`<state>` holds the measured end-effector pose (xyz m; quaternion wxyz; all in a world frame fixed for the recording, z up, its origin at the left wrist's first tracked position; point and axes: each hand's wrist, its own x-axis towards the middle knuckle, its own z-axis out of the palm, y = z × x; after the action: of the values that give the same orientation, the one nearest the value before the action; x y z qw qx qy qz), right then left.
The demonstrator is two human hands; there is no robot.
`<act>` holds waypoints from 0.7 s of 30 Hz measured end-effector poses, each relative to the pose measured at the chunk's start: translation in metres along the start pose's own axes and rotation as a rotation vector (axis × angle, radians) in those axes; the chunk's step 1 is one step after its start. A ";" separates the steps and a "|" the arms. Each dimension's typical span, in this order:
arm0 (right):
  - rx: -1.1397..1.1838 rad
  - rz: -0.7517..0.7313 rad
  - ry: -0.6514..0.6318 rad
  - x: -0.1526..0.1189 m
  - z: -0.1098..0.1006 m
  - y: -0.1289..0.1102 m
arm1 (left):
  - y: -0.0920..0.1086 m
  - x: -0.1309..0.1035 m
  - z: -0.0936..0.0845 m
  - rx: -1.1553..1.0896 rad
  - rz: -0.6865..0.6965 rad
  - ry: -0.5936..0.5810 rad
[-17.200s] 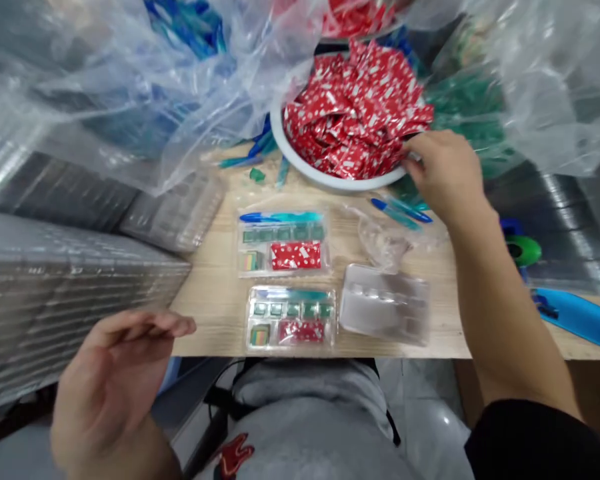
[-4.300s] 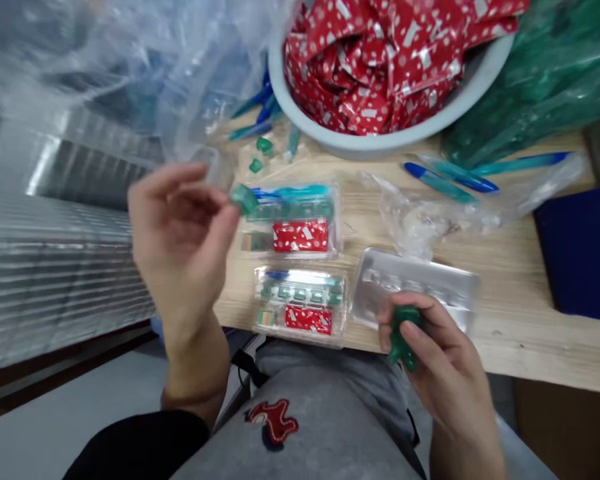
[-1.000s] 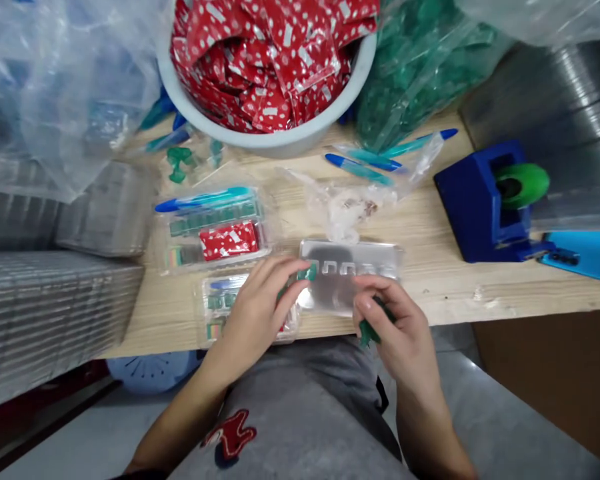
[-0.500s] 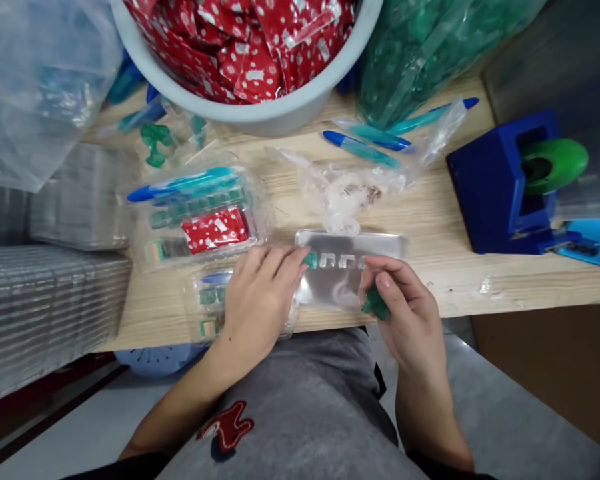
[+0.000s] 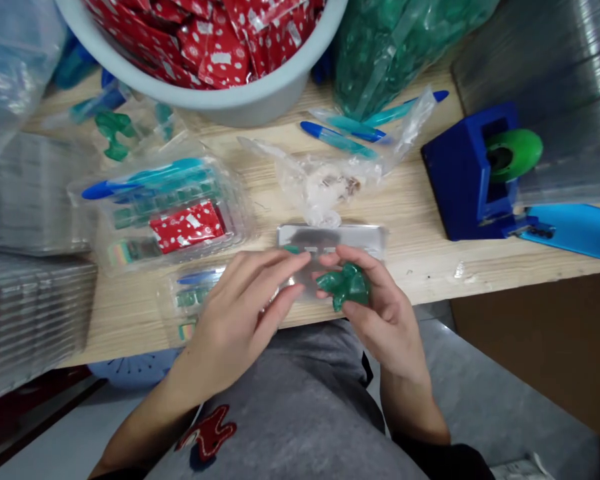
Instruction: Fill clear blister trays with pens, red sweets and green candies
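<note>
Green pieces (image 5: 347, 287) in right hand (image 5: 390, 323), above near edge of tray (image 5: 365, 239); fingers curled loosely round them, thumb below, exact count unclear. Left hand (image 5: 245, 303) partly open, thumb and fingers parted, nothing visible between them, at tray's left side. 1 green bit (image 5: 291, 249) in tray's upper left; rest of tray partly hidden by hands. Crumpled film (image 5: 320, 187) just behind tray, 3 pens (image 5: 337, 140) behind film. Left of tray: 2 filled packs; upper pack (image 5: 235, 217) has pens, green pieces, 1 red packet (image 5: 187, 227); lower pack (image 5: 170, 303) partly under left hand. Clear trays (image 5: 35, 327) stacked far left. Tub (image 5: 250, 107) of red packets at back, green bag (image 5: 390, 53) to its right. Right side: blue dispenser (image 5: 453, 183) with green tape (image 5: 520, 153), blue phone (image 5: 577, 230) beside it.
</note>
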<state>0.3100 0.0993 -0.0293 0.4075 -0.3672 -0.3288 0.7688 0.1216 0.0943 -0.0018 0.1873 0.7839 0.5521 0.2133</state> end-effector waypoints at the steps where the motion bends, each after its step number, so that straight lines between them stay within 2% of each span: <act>1: -0.040 -0.015 -0.005 -0.001 0.002 -0.002 | 0.003 -0.001 -0.003 -0.080 0.000 -0.031; 4: -0.167 -0.074 -0.006 -0.004 0.009 -0.009 | 0.008 -0.002 -0.006 -0.189 0.012 -0.080; 11: -0.223 -0.026 -0.063 -0.003 0.012 -0.011 | 0.004 -0.006 0.000 -0.378 -0.083 -0.026; 14: -0.170 -0.024 -0.056 -0.002 0.010 -0.006 | 0.004 -0.009 -0.002 -0.429 -0.106 0.038; 18: 0.053 0.002 -0.043 -0.002 0.011 -0.004 | 0.003 -0.011 -0.002 -0.617 -0.207 0.118; 21: 0.021 0.001 -0.058 -0.003 0.017 -0.006 | 0.003 -0.012 -0.001 -0.602 -0.195 0.132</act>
<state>0.2995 0.0964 -0.0150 0.4014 -0.3405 -0.3322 0.7827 0.1194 0.0820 -0.0008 0.3941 0.6212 0.5477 0.3985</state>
